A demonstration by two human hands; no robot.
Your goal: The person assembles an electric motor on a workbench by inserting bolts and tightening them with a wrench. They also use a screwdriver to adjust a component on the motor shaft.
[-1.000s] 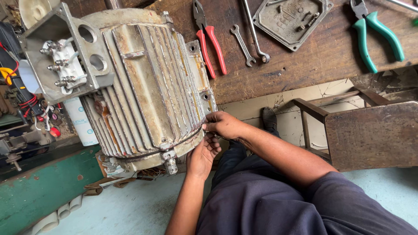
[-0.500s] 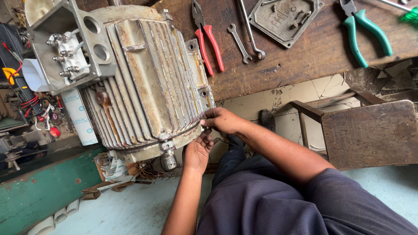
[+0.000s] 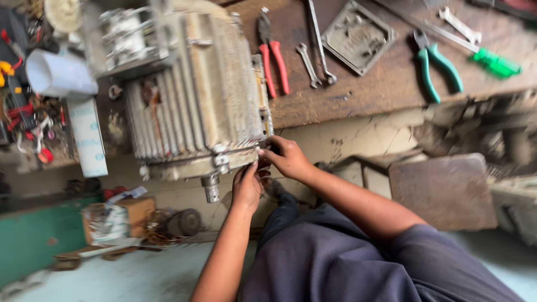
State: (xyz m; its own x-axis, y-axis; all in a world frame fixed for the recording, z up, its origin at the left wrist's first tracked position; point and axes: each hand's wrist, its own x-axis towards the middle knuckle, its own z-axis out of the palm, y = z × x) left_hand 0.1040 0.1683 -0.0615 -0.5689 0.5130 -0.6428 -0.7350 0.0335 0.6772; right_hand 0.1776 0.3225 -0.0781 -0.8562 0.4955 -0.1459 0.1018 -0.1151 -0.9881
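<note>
A big, dirty, ribbed electric motor [image 3: 196,100] lies on a wooden bench [image 3: 358,95], its end overhanging the edge. My left hand [image 3: 247,187] reaches up under the motor's lower corner, fingers against the flange. My right hand [image 3: 286,156] presses on the same corner from the right, fingers curled on the edge near a bolt [image 3: 211,187] that sticks down. What the fingertips pinch is hidden and the picture is blurred.
On the bench lie red-handled pliers [image 3: 273,53], two spanners [image 3: 313,50], a grey metal cover plate [image 3: 358,36], green-handled pliers [image 3: 439,64] and a green screwdriver [image 3: 495,62]. A wooden stool [image 3: 442,190] stands at my right. Boxes and clutter [image 3: 117,221] sit on the floor at left.
The view has swung, so the motor and bench sit higher and more to the right. Both hands stay at the motor's lower corner, the left one slightly lower.
</note>
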